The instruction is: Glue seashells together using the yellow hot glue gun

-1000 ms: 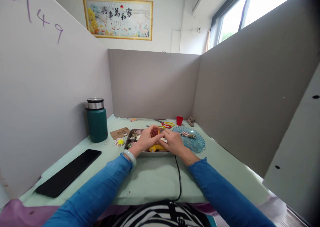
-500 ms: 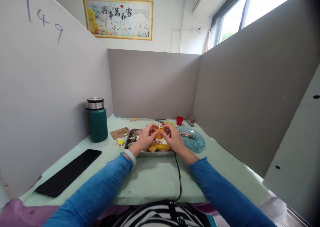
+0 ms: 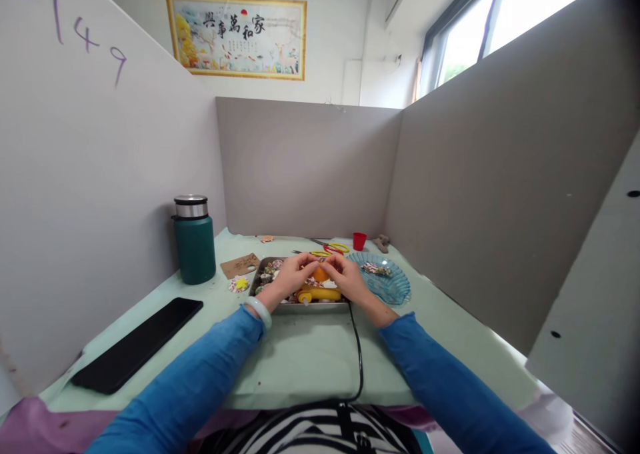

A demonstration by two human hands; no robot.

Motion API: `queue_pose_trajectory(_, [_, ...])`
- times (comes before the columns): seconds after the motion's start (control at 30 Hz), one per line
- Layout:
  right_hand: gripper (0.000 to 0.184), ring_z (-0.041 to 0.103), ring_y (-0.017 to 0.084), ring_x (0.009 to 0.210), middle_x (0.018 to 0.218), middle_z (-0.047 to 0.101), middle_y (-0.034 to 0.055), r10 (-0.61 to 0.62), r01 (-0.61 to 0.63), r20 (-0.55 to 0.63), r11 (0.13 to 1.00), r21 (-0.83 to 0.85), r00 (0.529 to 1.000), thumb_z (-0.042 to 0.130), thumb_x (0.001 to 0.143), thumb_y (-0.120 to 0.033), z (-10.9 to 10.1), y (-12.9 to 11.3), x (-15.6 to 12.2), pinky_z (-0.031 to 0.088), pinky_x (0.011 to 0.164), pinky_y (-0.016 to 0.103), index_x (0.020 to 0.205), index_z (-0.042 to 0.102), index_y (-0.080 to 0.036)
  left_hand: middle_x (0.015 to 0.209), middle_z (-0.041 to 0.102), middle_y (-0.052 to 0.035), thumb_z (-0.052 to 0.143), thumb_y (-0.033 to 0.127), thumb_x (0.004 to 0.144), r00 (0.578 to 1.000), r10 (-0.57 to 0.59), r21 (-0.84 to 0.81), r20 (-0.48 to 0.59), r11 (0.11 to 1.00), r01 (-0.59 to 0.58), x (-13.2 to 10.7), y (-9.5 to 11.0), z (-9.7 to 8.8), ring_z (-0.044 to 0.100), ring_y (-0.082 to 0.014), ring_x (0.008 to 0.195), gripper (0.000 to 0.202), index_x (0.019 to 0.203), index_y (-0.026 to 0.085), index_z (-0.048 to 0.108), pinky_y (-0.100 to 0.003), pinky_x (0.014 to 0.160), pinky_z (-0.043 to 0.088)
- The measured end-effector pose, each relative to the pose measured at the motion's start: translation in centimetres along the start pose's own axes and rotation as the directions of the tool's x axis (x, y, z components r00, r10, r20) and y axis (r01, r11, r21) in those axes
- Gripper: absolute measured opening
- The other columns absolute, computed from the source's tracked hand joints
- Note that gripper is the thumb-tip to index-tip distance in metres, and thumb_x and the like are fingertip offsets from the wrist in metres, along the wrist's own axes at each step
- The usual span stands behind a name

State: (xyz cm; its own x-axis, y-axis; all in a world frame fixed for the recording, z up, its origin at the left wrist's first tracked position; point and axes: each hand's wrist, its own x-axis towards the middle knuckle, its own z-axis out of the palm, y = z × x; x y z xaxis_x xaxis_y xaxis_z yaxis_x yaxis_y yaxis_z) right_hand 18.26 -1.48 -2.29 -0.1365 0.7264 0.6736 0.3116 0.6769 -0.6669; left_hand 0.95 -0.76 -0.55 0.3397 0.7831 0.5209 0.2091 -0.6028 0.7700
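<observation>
Both my hands meet over a metal tray (image 3: 257, 277) filled with several small shells and beads. My left hand (image 3: 290, 277), with a pale bangle on its wrist, pinches a small orange piece (image 3: 321, 274) from the left. My right hand (image 3: 346, 277) pinches the same orange piece from the right. A yellow glue gun (image 3: 320, 295) lies in the tray just below my fingers, with its black cord (image 3: 358, 354) running toward me.
A blue glass plate (image 3: 395, 284) with small pieces sits right of the tray. Behind it are red and yellow scissors (image 3: 335, 247) and a red cup (image 3: 359, 241). A green flask (image 3: 193, 241), a brown card (image 3: 241, 265) and a black phone (image 3: 135, 344) lie left. Grey partitions enclose the table.
My hands lifted the orange piece slightly above the tray half a second ago, and have now lowered it again, fingertips closer together.
</observation>
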Motion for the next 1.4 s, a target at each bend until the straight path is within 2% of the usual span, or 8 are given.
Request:
queue_pose_trajectory(0.17, [0.031,0.044,0.012,0.055,0.060,0.050,-0.0031,0.007,-0.007,0.017,1.000,-0.002,1.000,0.059,0.083,-0.048,0.0,-0.1,0.0,0.035,0.052,0.025,0.073,0.054,-0.019,0.067,0.061,-0.0014,0.060,0.044,0.079,1.000,-0.005,0.003,-0.003,1.000,0.005,0.1,-0.1,-0.2,0.054,-0.0133,0.064,0.029,0.078,0.015,0.065,-0.023,0.059,0.044])
queue_pose_trajectory(0.47, [0.029,0.048,0.013,0.059,0.064,0.056,-0.0016,-0.007,0.012,0.046,0.994,-0.106,0.999,0.056,0.086,-0.043,0.0,0.2,-0.1,0.037,0.057,0.025,0.071,0.058,-0.018,0.072,0.067,-0.0032,0.061,0.042,0.077,0.999,0.016,0.064,-0.028,0.998,-0.014,0.3,-0.4,-0.2,0.059,-0.0161,0.068,0.028,0.077,0.016,0.070,-0.025,0.063,0.047])
queue_pose_trajectory(0.73, [0.024,0.051,0.013,0.062,0.072,0.059,-0.0008,0.005,-0.007,0.068,1.000,0.027,0.998,0.060,0.083,-0.043,0.1,0.4,0.0,0.041,0.059,0.026,0.086,0.059,-0.019,0.070,0.069,-0.0036,0.060,0.040,0.077,1.000,0.008,0.125,-0.012,0.992,-0.007,0.1,0.0,-0.3,0.060,-0.0165,0.067,0.028,0.077,0.015,0.073,-0.026,0.064,0.047])
queue_pose_trajectory(0.93, [0.024,0.052,0.014,0.065,0.075,0.060,0.0000,0.025,-0.032,0.110,0.997,0.069,0.994,0.060,0.082,-0.043,0.0,0.4,0.1,0.042,0.061,0.026,0.086,0.059,-0.019,0.071,0.069,-0.0046,0.061,0.040,0.076,0.998,-0.059,0.107,0.011,0.993,0.058,0.3,-0.5,-0.2,0.060,-0.0162,0.065,0.029,0.079,0.014,0.072,-0.025,0.059,0.046])
queue_pose_trajectory(1.13, [0.026,0.053,0.014,0.064,0.074,0.059,-0.0001,0.066,-0.080,0.092,0.984,0.161,0.994,0.063,0.078,-0.043,0.0,0.9,0.3,0.043,0.062,0.027,0.084,0.058,-0.018,0.071,0.067,-0.0047,0.063,0.044,0.074,0.995,-0.101,0.026,0.019,0.995,0.100,0.2,-0.4,-0.1,0.058,-0.0152,0.063,0.032,0.079,0.013,0.070,-0.024,0.056,0.046])
queue_pose_trajectory(1.4, [0.026,0.052,0.013,0.064,0.074,0.058,-0.0006,0.109,-0.128,0.097,0.969,0.212,0.989,0.065,0.077,-0.042,-0.1,0.8,0.3,0.041,0.062,0.027,0.083,0.057,-0.018,0.071,0.065,-0.0037,0.060,0.042,0.075,0.993,-0.106,0.061,0.055,0.993,0.103,0.2,-0.5,-0.2,0.054,-0.0130,0.061,0.031,0.080,0.012,0.068,-0.023,0.057,0.044])
